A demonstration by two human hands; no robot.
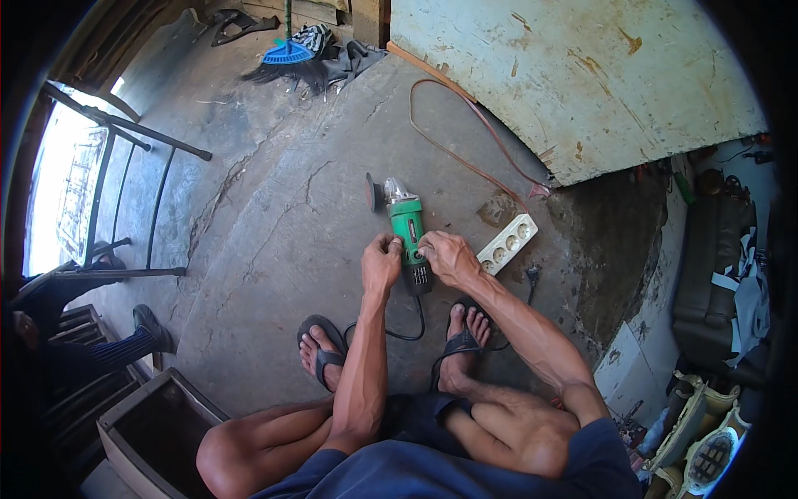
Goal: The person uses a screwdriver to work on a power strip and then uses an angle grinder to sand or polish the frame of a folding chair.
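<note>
A green angle grinder (406,220) lies on the concrete floor before my feet. Its silver head (401,190) points away from me, with a dark reddish disc (371,193) on the left side. With curled fingers, my left hand (381,261) grips the left side of the body. My right hand (450,257) closes on the right side, thumb and fingertips at the casing; what the fingertips press is too small to tell. From the black rear end (417,279) a black cord (405,337) runs back past my feet. Its plug (532,274) rests loose on the floor.
A white power strip (509,244) lies beside my right hand, its brown cable (453,160) looping away. A pale, scuffed panel (582,83) stands far right. A blue broom head (288,53) sits at the back. Left are a metal frame (158,208) and another person's shoe (153,327).
</note>
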